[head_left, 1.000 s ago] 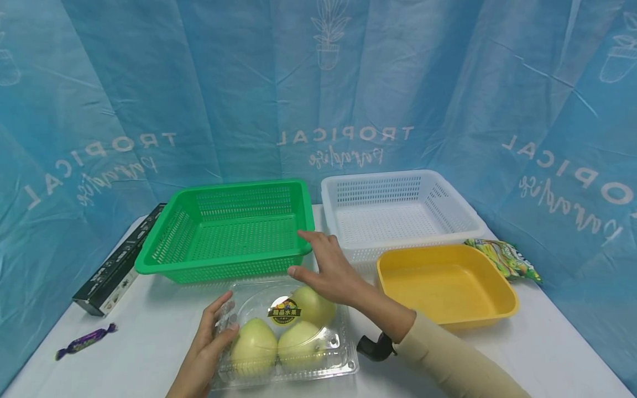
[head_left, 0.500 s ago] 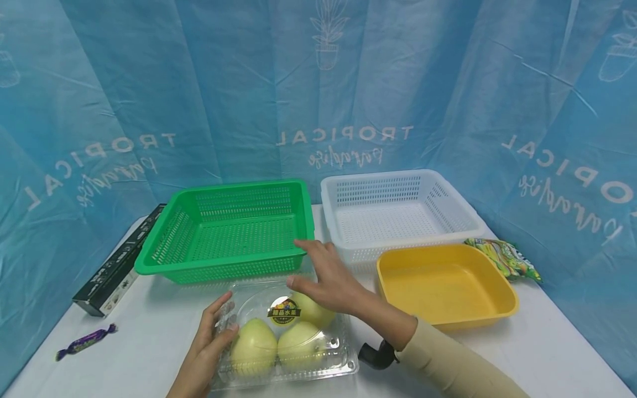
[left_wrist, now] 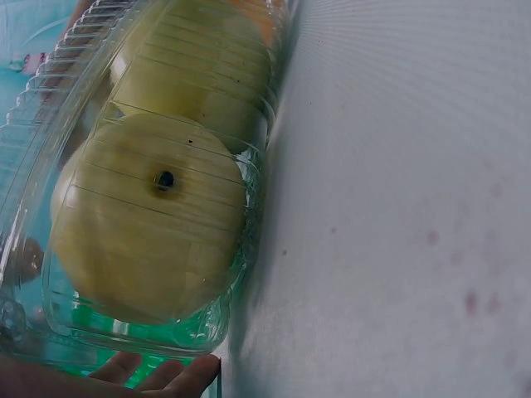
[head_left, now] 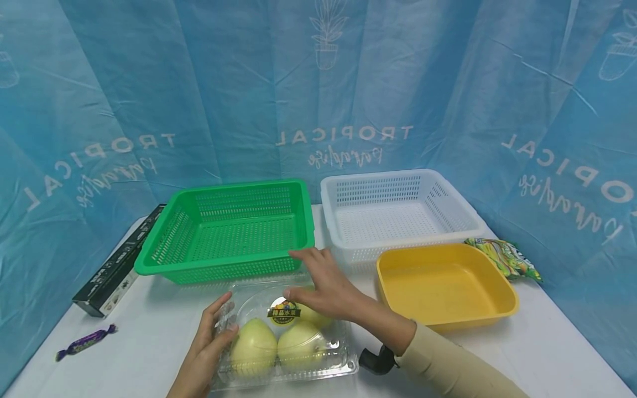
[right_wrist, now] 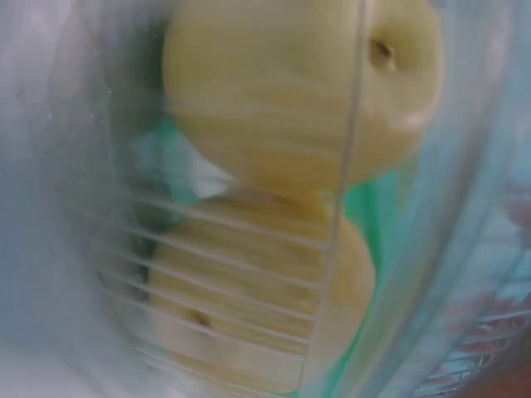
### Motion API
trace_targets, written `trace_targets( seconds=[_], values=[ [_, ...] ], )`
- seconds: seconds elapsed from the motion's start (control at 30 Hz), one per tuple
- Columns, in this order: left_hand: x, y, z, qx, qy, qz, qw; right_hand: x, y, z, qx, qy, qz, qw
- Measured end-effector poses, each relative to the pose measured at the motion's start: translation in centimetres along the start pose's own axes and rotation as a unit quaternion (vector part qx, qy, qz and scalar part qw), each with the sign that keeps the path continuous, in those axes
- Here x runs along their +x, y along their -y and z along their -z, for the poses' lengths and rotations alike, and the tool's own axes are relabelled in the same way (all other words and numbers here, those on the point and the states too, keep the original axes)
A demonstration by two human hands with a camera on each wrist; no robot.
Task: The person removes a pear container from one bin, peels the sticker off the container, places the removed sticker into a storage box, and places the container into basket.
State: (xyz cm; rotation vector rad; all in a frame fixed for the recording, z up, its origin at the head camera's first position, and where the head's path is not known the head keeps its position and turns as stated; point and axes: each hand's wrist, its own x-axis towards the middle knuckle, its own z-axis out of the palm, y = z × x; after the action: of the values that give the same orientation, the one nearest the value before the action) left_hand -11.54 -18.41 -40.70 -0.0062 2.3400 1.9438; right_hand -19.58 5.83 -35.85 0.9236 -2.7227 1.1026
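A clear plastic clamshell box (head_left: pixel 335 354) with a round fruit label (head_left: pixel 284 311) lies at the front of the table, with pale yellow-green pears (head_left: pixel 254 347) inside. In the left wrist view, a pear (left_wrist: pixel 158 224) shows through the ribbed side. My left hand (head_left: pixel 201 348) rests against the box's left end, thumb along the lid and fingers extended at the edge. Over the far right part of the box, my right hand (head_left: pixel 325 287) is spread, thumb above the lid near the label, partly covering the rear pear. Blurred pears (right_wrist: pixel 265 290) fill the right wrist view.
Behind the box stand a green basket (head_left: pixel 224 262) and a white basket (head_left: pixel 408 240). A yellow tub (head_left: pixel 448 320) and a snack bag (head_left: pixel 505 260) are at right. A long black box (head_left: pixel 119 260) and a purple wrapped candy (head_left: pixel 85 341) lie left. A blue curtain (head_left: pixel 239 110) hangs behind.
My right hand has moved down and slightly left over the box, its thumb now close to the label. My left hand and the box have stayed in place.
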Motion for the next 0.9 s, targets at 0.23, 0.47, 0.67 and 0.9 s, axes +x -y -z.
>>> trace_targets(
  seconds=[0.23,0.47,0.67,0.9],
  values=[
    [-0.06,0.01,-0.08,0.001,-0.004,-0.008,1.0000,-0.26,0.26,-0.15,-0.006,0.006,0.011,0.9999],
    [0.03,0.13,0.02,-0.001,0.002,-0.008,1.0000,-0.35,0.20,-0.51,-0.017,0.012,0.009,0.9997],
    [0.04,0.07,0.01,0.001,-0.001,0.000,1.0000,-0.52,0.25,-0.78,-0.043,0.003,0.023,0.9988],
    [0.04,0.07,-0.05,-0.001,-0.003,-0.005,1.0000,-0.71,0.28,-0.94,-0.074,-0.005,0.049,0.9961]
  ],
)
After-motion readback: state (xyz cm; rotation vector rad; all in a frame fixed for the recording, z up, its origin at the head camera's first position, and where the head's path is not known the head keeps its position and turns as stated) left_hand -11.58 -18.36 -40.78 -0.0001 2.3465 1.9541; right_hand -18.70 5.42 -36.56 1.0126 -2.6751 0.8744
